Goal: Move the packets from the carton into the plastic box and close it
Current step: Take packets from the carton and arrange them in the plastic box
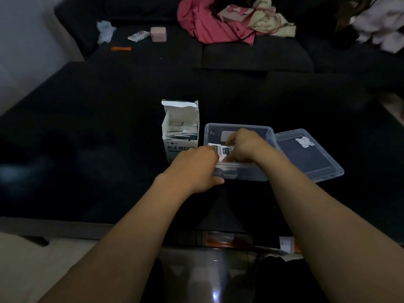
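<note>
I'm seeing two bare forearms, no sleeves, no watch or rings on the left hand (194, 169) or right hand (244, 147).

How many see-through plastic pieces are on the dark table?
2. The plastic box sits right of the carton, with both hands at it; its lid lies against the box's right side. None seems hidden.

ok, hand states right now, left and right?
Left hand: grips the plastic box at its near-left corner.
Right hand: pinches packets inside it.
</note>
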Demonstrator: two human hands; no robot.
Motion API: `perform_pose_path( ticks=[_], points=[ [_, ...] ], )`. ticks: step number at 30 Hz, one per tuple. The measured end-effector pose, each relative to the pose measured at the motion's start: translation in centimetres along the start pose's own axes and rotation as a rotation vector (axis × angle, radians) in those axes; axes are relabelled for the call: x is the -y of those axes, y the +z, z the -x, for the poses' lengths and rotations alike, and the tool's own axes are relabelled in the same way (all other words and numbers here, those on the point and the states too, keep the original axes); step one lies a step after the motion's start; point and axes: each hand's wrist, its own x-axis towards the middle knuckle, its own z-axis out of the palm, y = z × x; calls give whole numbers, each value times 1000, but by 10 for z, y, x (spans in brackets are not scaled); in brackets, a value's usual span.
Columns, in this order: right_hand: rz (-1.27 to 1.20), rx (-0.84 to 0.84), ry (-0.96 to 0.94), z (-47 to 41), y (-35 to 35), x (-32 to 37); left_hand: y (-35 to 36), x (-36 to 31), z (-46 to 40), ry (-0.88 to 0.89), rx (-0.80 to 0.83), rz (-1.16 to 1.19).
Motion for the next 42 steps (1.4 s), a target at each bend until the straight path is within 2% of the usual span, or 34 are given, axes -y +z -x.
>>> perform_pose_path(
  ticks=[12, 18, 20, 22, 24, 25, 26, 27, 29, 31, 33, 35, 42],
  points=[
    [-31, -59, 34, -4, 1, -3, -1, 0, 2, 11, -9, 6],
    [0, -52, 29, 2, -9, -1, -19, 4, 18, 58, -140, 78],
    [-75, -69, 20, 8, -20, -2, -29, 7, 26, 46, -306, 148],
    [-236, -158, -64, 17, -34, 0, -39, 12, 34, 10, -663, 317],
    [-359, -322, -268, 32, -45, 11, -47, 23, 39, -105, -1055, 432],
    [-406, -366, -396, 41, -47, 21, -49, 30, 39, -207, -1149, 472],
    [-441, -369, -516, 51, -47, 33, -49, 37, 39, -325, -1150, 513],
    [-447, -343, -603, 59, -44, 45, -45, 45, 37, -444, -1069, 551],
    [-333, -304, -684, 65, -34, 65, -35, 55, 31, -618, -799, 628],
    [-137, -326, -671, 56, -21, 76, -27, 60, 24, -634, -584, 713],
    [66, -371, -588, 45, -11, 79, -22, 62, 19, -584, -456, 768],
    [178, -398, -514, 36, -3, 78, -21, 64, 17, -558, -401, 760],
    [115, -306, -480, 24, 0, 79, -16, 68, 17, -537, -382, 771]
  ],
)
